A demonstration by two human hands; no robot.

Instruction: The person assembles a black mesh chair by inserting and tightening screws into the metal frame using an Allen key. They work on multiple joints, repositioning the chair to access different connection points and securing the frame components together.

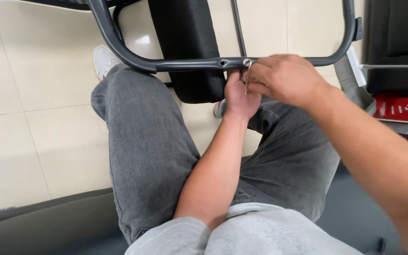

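Observation:
A dark grey curved metal tube frame (185, 63) runs across in front of my knees, with a bolt hole (222, 62) and a bolt (246, 62) in its straight part. My left hand (238, 97) reaches up from below and grips the underside of the tube beneath the bolt. My right hand (284, 78) comes from the right and holds a small metal hex key (248, 78), whose tip sits at the bolt. A black mesh chair part (187, 47) hangs behind the tube.
I sit with grey jeans (147, 141) and a white shoe (104, 60) over pale floor tiles (34, 94). A thin black rod (238, 26) rises behind the frame. A black cushion (397, 42), a red box (402, 107) and a white plastic piece (355, 66) lie at the right.

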